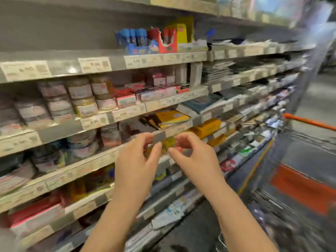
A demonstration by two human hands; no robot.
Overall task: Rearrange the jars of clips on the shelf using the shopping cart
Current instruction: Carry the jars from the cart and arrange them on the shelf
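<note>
My hands, left (135, 166) and right (196, 159), are close together mid-frame, fingers curled by a blurry yellow thing (170, 143); can't tell if they're gripping it. Jars (80, 95) on shelf (60, 129) at left, cart (301, 184) at right.

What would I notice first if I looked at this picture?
Two bare hands, the left hand and the right hand, are raised close together in the middle, before the shelves. Stacked labelled jars fill the shelves on the left, and a shopping cart with an orange handle stands on the right. It is too blurry to tell whether the hands hold anything.
</note>
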